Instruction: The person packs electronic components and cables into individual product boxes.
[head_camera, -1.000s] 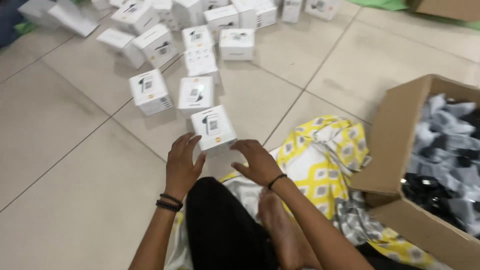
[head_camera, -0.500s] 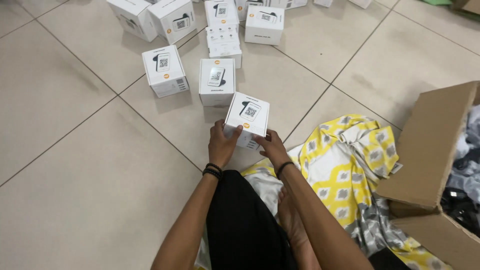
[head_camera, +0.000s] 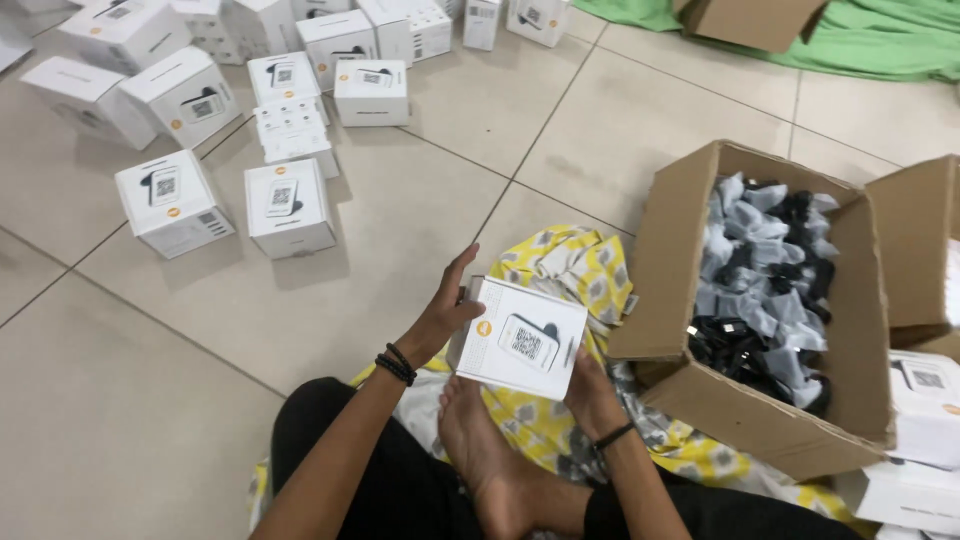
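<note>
Head view, left hand (head_camera: 445, 318) and right hand (head_camera: 592, 392) both clasping small white product box (head_camera: 522, 340), open cardboard carton (head_camera: 680, 260) of bagged black cables at 3 o'clock, more white boxes (head_camera: 288, 205) on tiled floor (head_camera: 130, 420) at 10 o'clock.

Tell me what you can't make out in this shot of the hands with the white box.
Head view only:
- Right hand: mostly hidden behind the white box; its grip is unclear.
- Box contents: closed, unseen.
- Cardboard carton: lower layers buried under black and grey bagged items.
- White boxes at right: cut off by the frame edge.
- Left hand: palm faces away.
</note>
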